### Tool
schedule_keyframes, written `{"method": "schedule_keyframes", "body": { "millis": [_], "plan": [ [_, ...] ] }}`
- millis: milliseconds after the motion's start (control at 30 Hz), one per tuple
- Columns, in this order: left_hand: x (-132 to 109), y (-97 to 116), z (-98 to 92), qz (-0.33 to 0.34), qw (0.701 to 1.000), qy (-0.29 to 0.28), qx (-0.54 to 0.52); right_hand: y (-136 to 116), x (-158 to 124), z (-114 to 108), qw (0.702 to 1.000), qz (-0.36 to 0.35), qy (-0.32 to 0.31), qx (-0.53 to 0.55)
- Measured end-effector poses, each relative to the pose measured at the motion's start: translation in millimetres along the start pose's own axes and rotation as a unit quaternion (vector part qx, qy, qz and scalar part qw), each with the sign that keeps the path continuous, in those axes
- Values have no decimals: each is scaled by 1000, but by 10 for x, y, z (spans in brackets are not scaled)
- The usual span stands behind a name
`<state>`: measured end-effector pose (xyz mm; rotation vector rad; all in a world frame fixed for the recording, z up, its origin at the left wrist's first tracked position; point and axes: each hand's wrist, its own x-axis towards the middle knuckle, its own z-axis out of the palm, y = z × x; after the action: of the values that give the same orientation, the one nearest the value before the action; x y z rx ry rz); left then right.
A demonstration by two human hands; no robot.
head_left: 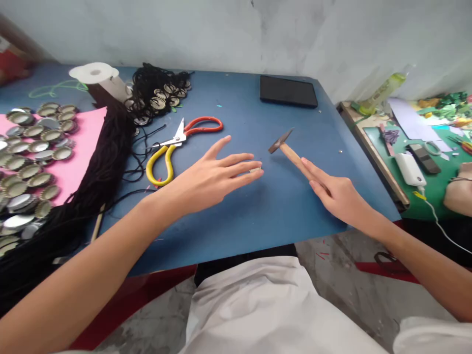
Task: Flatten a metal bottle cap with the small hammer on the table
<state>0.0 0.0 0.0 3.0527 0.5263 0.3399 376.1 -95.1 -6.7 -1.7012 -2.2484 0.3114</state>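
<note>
My right hand (337, 196) is wrapped round the wooden handle of a small hammer (295, 158), its metal head raised over the blue table (221, 231). With fingers stretched and spread, my left hand (221, 174) hovers palm down at the table's middle. A small pale, shiny thing (255, 170) shows at its fingertips; I cannot make out whether it is a bottle cap on the table. Left of that hand lie open scissors (179, 139) with one red and one yellow handle loop. Farther left, many bottle caps (33, 171) cover a pink sheet (86, 142).
Black cord (106, 162) runs beside the sheet. Behind it stand a white spool (114, 88) and a heap of black cords with caps (158, 88). A black phone (287, 91) lies near the wall. On the right-hand green table, another person's hand (459, 194) is near a white device (410, 169).
</note>
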Motion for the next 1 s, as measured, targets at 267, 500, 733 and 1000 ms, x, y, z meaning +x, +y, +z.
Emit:
{"method": "schedule_keyframes", "body": {
  "millis": [267, 500, 733, 1000],
  "plan": [
    [-1, -67, 145, -50, 999, 14, 9, 116, 10, -250, 992, -67, -112, -1],
    [-21, -110, 190, -43, 999, 1, -5, -57, -129, -331, 992, -87, -88, 38],
    [-4, -107, 217, -43, 999, -2, 1, -82, -126, -153, 986, -75, -134, 71],
    [-12, -112, 275, -60, 998, -8, -28, -75, -135, -62, 989, -61, -111, 77]
  ]
}}
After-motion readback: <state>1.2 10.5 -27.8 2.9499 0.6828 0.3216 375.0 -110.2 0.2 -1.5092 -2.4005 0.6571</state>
